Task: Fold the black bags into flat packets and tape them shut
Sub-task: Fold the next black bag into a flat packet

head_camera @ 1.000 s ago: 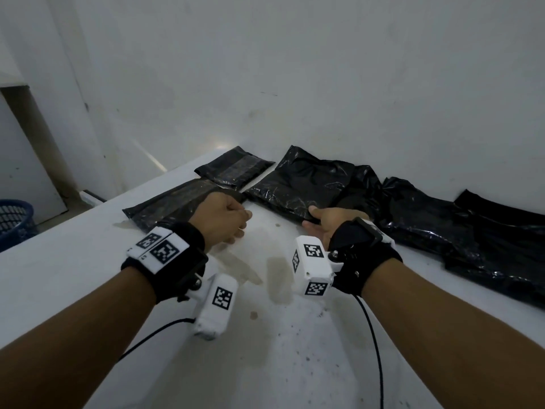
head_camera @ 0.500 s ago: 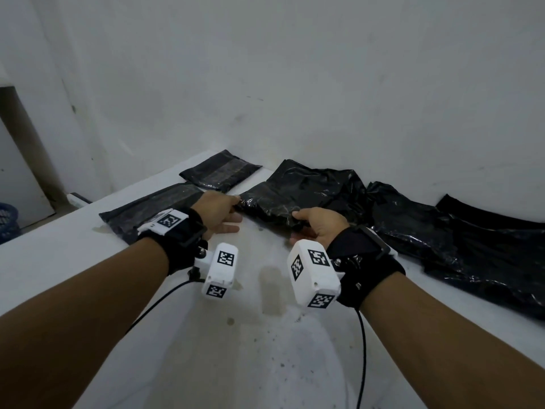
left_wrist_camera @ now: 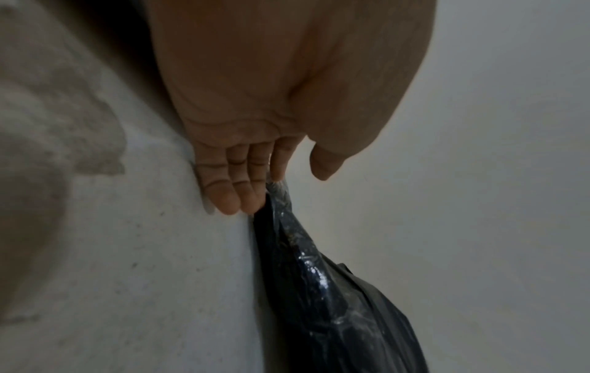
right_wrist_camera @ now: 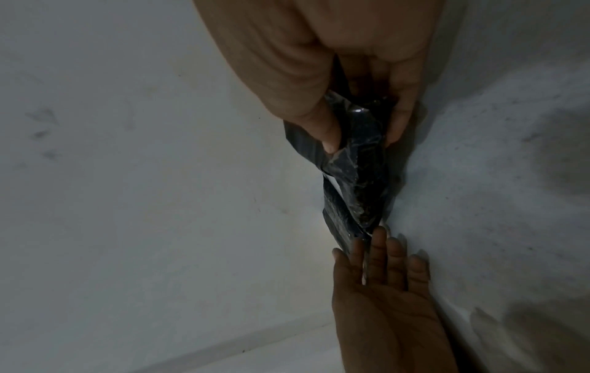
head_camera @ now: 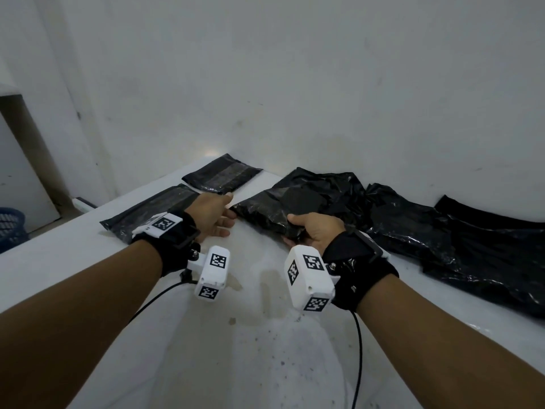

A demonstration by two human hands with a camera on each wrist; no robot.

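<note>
A crumpled black bag (head_camera: 265,209) lies on the white table (head_camera: 250,349), near the back wall. My right hand (head_camera: 298,231) grips its near edge; in the right wrist view the thumb (right_wrist_camera: 328,141) and fingers (right_wrist_camera: 397,126) pinch a fold of the bag (right_wrist_camera: 360,161). My left hand (head_camera: 227,219) lies flat with straight fingers touching the bag's left corner. In the left wrist view its fingertips (left_wrist_camera: 236,202) meet the bag (left_wrist_camera: 319,277) and the thumb stands apart. Two flat black packets (head_camera: 222,174) (head_camera: 147,209) lie at the left.
More loose black bags (head_camera: 407,222) (head_camera: 495,243) are spread along the wall to the right. A blue basket (head_camera: 11,228) stands on the floor beyond the table's left edge. The white wall rises right behind the bags.
Both hands moved forward to the crumpled bag. The right hand closed on its near edge. The left hand uncurled from a fist and now lies flat at the bag's corner.
</note>
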